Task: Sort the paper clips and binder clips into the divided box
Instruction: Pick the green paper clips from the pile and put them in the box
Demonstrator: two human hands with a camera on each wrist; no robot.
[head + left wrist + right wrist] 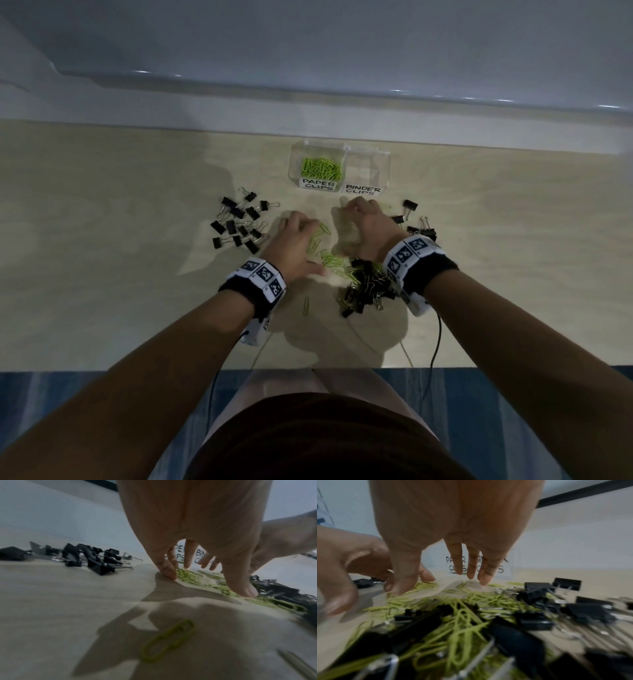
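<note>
A clear divided box (383,161) stands upright at the back of the bench; its left compartment, labelled PAPER CLIPS, holds green paper clips (322,168). More green paper clips (320,240) lie scattered in front, a mixed heap (366,286) nearer. Black binder clips (239,222) lie grouped to the left, a few more (416,219) to the right.

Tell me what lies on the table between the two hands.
Loose green paper clips lie scattered on the pale wooden table between the left hand and right hand, clearest in the head view.
</note>
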